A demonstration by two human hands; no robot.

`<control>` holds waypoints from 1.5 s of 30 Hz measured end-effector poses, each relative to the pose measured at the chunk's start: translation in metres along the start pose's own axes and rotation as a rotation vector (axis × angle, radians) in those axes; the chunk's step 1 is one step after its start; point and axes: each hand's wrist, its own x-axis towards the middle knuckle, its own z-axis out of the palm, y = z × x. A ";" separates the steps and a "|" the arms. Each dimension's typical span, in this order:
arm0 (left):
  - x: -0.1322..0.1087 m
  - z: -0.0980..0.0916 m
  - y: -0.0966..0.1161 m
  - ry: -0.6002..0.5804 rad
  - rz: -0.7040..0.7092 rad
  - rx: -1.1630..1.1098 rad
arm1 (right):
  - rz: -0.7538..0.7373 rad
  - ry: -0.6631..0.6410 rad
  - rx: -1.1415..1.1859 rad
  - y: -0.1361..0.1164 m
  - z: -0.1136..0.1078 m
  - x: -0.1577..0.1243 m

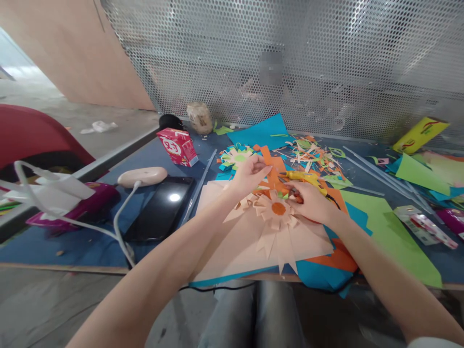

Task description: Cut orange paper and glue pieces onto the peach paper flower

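My left hand (pixel 248 176) pinches an orange paper strip (pixel 268 162) between thumb and fingers. Close on its right, my right hand (pixel 310 199) is closed around a small pair of scissors (pixel 296 194), whose blades point at the orange paper. Just beyond the right hand lies a yellow hot glue gun (pixel 302 177). Below the hands, a peach paper rosette (pixel 261 207) with an orange centre and pointed tails rests on peach paper sheets (pixel 232 241). A second paper flower (pixel 237 158), pale with a green centre and blue fringe, sits behind my left hand.
Paper scraps (pixel 313 157) are heaped at the back, beside a blue sheet (pixel 263 131). Glue sticks (pixel 377 171), green paper (pixel 391 237) and a yellow box (pixel 420 134) are on the right. A phone (pixel 161 210), a white power bank-like device (pixel 142 177) and a red box (pixel 178 147) stand left.
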 end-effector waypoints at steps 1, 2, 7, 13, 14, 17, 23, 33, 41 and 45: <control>-0.001 0.001 0.002 -0.001 0.016 0.036 | 0.005 -0.001 0.015 0.000 0.000 0.000; -0.001 0.002 0.003 -0.003 0.031 0.057 | 0.006 -0.003 0.029 0.001 0.000 0.000; -0.002 0.001 0.006 0.002 0.065 0.007 | -0.002 0.014 0.110 0.002 0.001 0.000; 0.003 -0.005 0.006 0.070 0.077 -0.079 | 0.035 0.032 0.397 0.006 0.004 0.001; 0.003 -0.006 0.007 0.086 0.081 -0.089 | 0.044 0.040 0.437 0.007 0.003 0.001; 0.002 -0.006 0.012 0.138 0.076 -0.117 | 0.080 0.082 0.503 0.007 0.000 0.002; 0.002 -0.007 0.015 0.188 -0.002 -0.137 | 0.109 0.212 0.561 0.007 -0.005 0.004; 0.007 -0.013 0.008 0.286 -0.107 -0.150 | 0.078 0.387 0.748 0.009 -0.015 0.008; 0.007 -0.013 0.008 0.236 -0.116 -0.240 | 0.045 0.319 0.669 0.022 -0.007 0.010; 0.006 -0.010 0.007 0.175 -0.100 -0.266 | -0.009 0.302 0.360 0.021 0.000 0.008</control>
